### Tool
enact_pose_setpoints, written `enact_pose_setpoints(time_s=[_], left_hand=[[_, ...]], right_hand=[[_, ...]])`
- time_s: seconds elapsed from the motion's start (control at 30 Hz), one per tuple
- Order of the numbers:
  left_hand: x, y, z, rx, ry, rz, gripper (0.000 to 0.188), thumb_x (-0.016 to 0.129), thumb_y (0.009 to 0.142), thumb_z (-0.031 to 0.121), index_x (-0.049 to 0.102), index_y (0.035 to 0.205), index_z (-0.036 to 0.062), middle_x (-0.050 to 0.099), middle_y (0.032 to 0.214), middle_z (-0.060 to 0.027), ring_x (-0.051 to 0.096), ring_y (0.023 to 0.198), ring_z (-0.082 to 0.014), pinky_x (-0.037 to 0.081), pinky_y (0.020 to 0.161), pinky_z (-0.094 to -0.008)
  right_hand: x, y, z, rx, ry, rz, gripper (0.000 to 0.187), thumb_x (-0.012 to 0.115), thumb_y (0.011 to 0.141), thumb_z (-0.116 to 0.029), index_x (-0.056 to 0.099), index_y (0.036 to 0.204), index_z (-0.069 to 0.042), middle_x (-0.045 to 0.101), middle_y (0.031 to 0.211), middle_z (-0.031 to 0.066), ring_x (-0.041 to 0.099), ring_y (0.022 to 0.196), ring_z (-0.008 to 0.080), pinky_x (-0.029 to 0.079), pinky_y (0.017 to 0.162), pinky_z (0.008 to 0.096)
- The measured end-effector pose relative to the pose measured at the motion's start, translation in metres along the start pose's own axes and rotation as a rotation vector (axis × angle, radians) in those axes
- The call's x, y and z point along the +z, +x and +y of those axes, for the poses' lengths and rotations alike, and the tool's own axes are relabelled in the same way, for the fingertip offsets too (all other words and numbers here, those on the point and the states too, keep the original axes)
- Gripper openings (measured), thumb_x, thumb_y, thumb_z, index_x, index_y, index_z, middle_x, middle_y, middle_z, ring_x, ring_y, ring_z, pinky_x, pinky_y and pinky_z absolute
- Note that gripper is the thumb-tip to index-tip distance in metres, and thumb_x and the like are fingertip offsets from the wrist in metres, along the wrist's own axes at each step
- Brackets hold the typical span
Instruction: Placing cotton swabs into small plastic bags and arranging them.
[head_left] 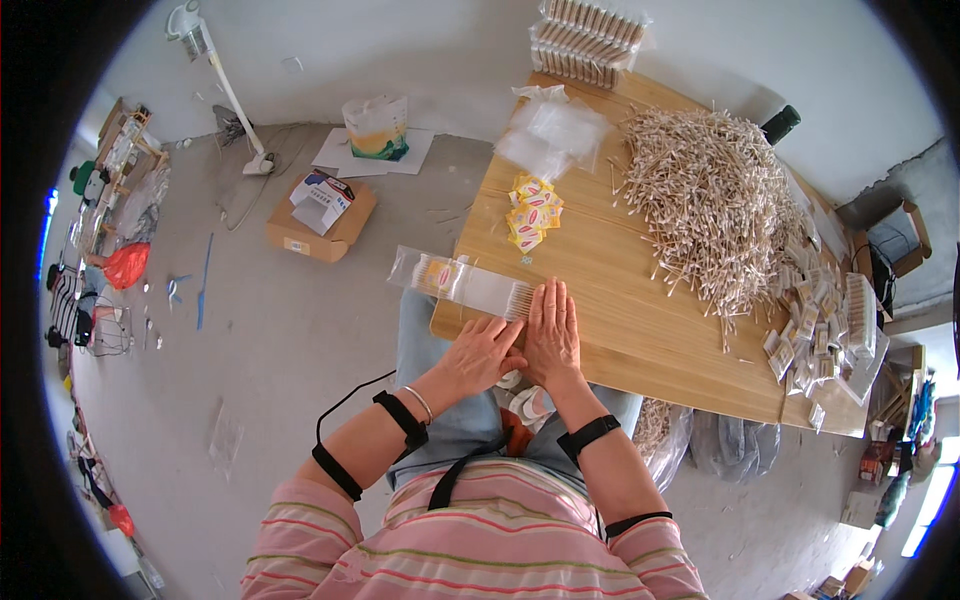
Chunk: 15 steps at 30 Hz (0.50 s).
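A clear plastic sleeve (pixel 487 292) lies across the table's left edge, its far-left end jutting past it. Inside it is a yellow-and-white card (pixel 437 274), and a row of cotton swabs (pixel 519 300) shows at its right end. My right hand (pixel 552 333) is flat with straight fingers, its side against the swab ends. My left hand (pixel 482 356) reaches in from below, fingers extended and fingertips touching the swabs' near side; its thumb points toward my right hand. Small yellow cards (pixel 534 212) lie in a loose stack beyond the hands, below some clear empty sleeves (pixel 553 135).
A large heap of loose cotton swabs (pixel 705 205) covers the right of the wooden table (pixel 610 300). Small filled packs (pixel 815 330) crowd the right corner. Stacked swab bundles (pixel 587 42) stand at the back. A cardboard box (pixel 322 218) sits on the floor left.
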<state>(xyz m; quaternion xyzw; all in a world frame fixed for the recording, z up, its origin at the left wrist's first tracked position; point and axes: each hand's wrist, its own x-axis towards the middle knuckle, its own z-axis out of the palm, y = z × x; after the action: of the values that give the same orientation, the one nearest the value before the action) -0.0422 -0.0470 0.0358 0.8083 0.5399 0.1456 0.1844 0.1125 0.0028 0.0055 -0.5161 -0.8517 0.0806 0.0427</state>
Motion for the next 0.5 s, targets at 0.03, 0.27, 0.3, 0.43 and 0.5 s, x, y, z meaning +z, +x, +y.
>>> enact_pose_setpoints(time_s=[0.03,0.27,0.3,0.43,0.5], left_hand=[[0.0029,0.0002,-0.0016,0.01,-0.009,0.026,0.064,0.06,0.089,0.04,0.042,0.136,0.0003,0.053,0.108,-0.0181,0.053,0.102,-0.0369,0.042,0.092,-0.0455],[0.0003,0.0041,0.0042,-0.032,-0.027,0.041,0.07,0.053,0.091,0.048,0.038,0.139,-0.0001,0.053,0.108,-0.0184,0.053,0.098,-0.0359,0.042,0.089,-0.0446],[0.0011,0.0051,0.004,-0.033,-0.026,0.041,0.07,0.053,0.091,0.048,0.038,0.139,-0.0001,0.053,0.108,-0.0184,0.053,0.098,-0.0359,0.042,0.089,-0.0446],[0.0055,0.0074,0.0013,-0.027,0.032,0.029,0.074,0.048,0.091,0.055,0.038,0.139,-0.0002,0.053,0.108,-0.0186,0.053,0.096,-0.0353,0.042,0.088,-0.0448],[0.0059,0.0073,0.001,-0.024,0.034,0.018,0.075,0.048,0.091,0.056,0.038,0.139,-0.0003,0.054,0.108,-0.0187,0.053,0.097,-0.0353,0.041,0.088,-0.0451]], right_hand=[[0.0011,0.0001,0.0004,-0.001,-0.02,-0.004,0.078,0.047,0.09,-0.036,0.017,0.147,0.008,0.014,0.156,0.0243,0.01,0.147,0.0364,0.011,0.12,0.044],[0.0019,0.0,0.0028,0.0,-0.015,-0.062,0.098,0.056,0.084,-0.052,0.013,0.149,0.007,0.007,0.157,0.0235,0.003,0.148,0.0358,0.007,0.12,0.0433],[0.0012,0.0001,0.0024,-0.004,-0.027,-0.057,0.097,0.056,0.084,-0.051,0.013,0.149,0.007,0.007,0.157,0.0236,0.003,0.148,0.0359,0.007,0.12,0.0435],[0.004,0.0002,0.0019,-0.007,-0.089,-0.025,0.095,0.055,0.084,-0.05,0.014,0.148,0.007,0.008,0.157,0.0238,0.004,0.148,0.0363,0.007,0.12,0.0438],[0.0051,0.0008,0.0023,-0.004,-0.072,-0.015,0.093,0.054,0.085,-0.049,0.014,0.148,0.007,0.009,0.157,0.024,0.004,0.148,0.0364,0.007,0.12,0.0438]])
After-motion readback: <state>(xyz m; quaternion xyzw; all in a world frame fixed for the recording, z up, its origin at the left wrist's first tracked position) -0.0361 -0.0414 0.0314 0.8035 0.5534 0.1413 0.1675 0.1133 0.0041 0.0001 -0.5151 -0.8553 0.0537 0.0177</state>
